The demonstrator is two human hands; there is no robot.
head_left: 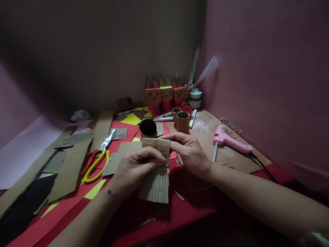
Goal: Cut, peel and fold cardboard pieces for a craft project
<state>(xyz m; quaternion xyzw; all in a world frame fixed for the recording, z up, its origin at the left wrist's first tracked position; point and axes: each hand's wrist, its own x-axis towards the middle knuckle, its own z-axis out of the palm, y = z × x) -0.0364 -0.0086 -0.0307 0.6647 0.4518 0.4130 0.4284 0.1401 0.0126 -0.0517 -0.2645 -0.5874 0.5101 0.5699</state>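
Observation:
A strip of corrugated cardboard (155, 185) with its ridges showing below and a smooth flap above is held between both hands. My left hand (140, 163) pinches it across the middle, thumb and forefinger pressed together. At its upper right corner, my right hand (189, 151) grips the edge between thumb and fingers. Just behind the strip sits a round black object (148, 127). Beyond my right hand stand two brown cardboard tubes (183, 122). Scissors (99, 157) with one red and one yellow handle lie left of my left hand.
A pink glue gun (230, 140) with its cord lies on a board (205, 127) at right. Several cardboard pieces (72, 168) and coloured papers spread over the left side. Small box-headed figures with painted faces (166, 93), a lidded jar (195, 98) and glue sticks (207, 71) stand at the back.

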